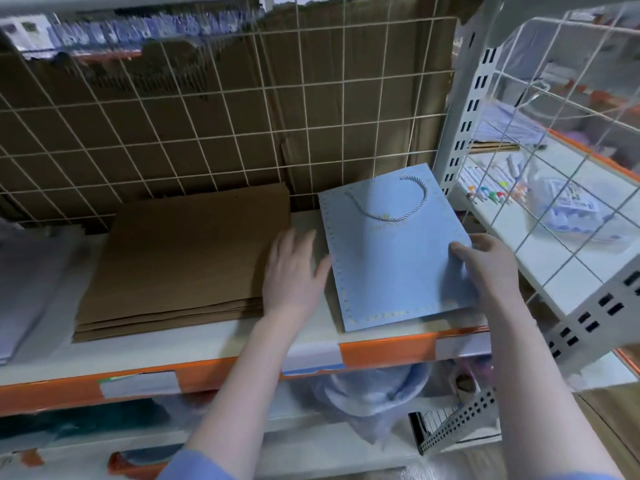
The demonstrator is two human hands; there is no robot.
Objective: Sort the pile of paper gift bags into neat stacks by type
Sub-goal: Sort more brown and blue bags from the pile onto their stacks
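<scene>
A light blue paper gift bag with a white rope handle lies flat on the shelf, right of centre. My right hand grips its right edge, thumb on top. A stack of flat brown paper bags lies to the left of it. My left hand hovers or rests with straight fingers between the brown stack and the blue bag, its thumb near the blue bag's left edge. Contact with either bag cannot be told.
A wire grid backed by cardboard closes the shelf's rear. A white upright post stands right of the blue bag. The neighbouring shelf holds markers and a plastic packet. Pale sheets lie at far left. An orange beam fronts the shelf.
</scene>
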